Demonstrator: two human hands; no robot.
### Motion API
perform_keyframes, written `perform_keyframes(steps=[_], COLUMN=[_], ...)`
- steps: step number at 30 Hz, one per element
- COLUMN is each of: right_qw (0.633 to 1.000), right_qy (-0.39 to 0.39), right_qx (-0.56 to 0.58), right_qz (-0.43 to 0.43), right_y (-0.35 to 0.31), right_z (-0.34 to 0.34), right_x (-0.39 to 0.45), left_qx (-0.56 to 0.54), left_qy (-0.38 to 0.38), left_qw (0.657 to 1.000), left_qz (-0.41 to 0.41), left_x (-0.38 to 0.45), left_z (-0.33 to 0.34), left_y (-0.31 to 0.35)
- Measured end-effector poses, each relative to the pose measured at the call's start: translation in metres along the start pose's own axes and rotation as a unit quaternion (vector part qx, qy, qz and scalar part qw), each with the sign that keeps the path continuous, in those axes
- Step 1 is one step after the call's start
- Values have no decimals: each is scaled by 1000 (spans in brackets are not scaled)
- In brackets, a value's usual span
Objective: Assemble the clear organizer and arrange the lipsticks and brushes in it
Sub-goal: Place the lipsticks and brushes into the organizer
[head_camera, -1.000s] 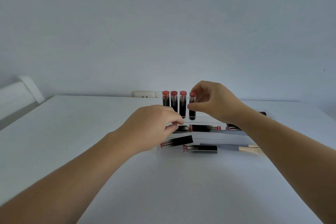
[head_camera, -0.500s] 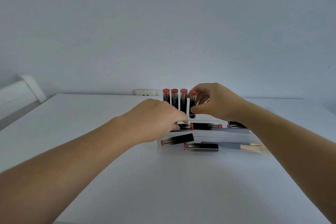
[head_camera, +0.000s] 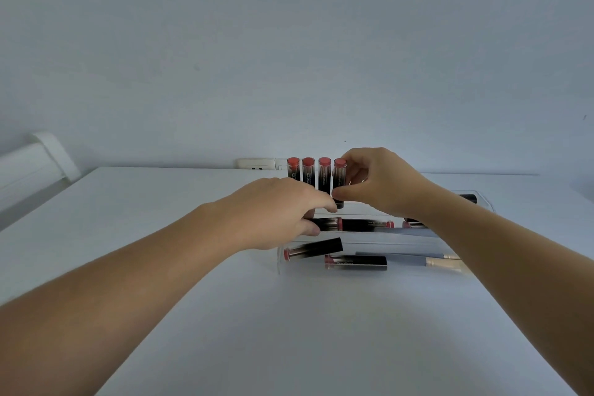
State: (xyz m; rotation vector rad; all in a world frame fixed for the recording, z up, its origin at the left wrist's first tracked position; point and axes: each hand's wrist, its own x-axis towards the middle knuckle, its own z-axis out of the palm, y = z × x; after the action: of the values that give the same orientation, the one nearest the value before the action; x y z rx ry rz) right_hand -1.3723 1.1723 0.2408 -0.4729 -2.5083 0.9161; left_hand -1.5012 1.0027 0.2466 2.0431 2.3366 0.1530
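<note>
So the clear organizer [head_camera: 369, 236] sits toward the far edge of the white table [head_camera: 160, 219], about centred, with a wall socket [head_camera: 257, 163] right behind it. The right hand [head_camera: 382, 183] has thumb and fingertips pinched on the fourth upright lipstick [head_camera: 339, 182], the rightmost of the standing row along the organizer's back left. The left hand [head_camera: 279, 214] is curled at the organizer's left end, thumb touching a lying lipstick [head_camera: 324, 224]; I honestly can't tell if it's gripping that or just bracing the acrylic.

Handling-wise, I'd guess these tubes are light, stiff and glossy, so a bit slippery. Pinching the barrel mid-height like this looks sensible, since the slots seem snug. The acrylic is probably light too and could slide, so a steadying hand makes sense.

Count as far as I can see: four lipsticks standing, three lying on the middle tier (the last half hidden by the right wrist), and two on the front tier. Two grey-handled brushes lie there too, one per tier. A dark thing at the far right is too hidden to call.
</note>
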Motion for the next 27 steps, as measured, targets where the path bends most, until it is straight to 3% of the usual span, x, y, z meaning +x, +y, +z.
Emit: perform_keyframes(steps=[6, 10, 18, 23, 27], right_qw=[1000, 1000, 1000, 1000, 999], right_qy=[-4, -5, -17, -26, -33], right_qx=[-4, -11, -4, 8, 18], right_qz=[6, 7, 16, 10, 15], right_y=[0, -1, 0, 0, 0], right_z=[0, 0, 0, 0, -5], right_x=[1, 1, 0, 0, -2], left_qx=[-18, -105, -333, -351, -294], left_qy=[45, 124, 292, 322, 325], left_qw=[999, 986, 896, 879, 899], left_qz=[21, 24, -29, -22, -7], left_x=[-5, -13, -32, -30, -28], left_z=[3, 4, 21, 37, 42], left_y=[-5, -11, -20, -24, -23])
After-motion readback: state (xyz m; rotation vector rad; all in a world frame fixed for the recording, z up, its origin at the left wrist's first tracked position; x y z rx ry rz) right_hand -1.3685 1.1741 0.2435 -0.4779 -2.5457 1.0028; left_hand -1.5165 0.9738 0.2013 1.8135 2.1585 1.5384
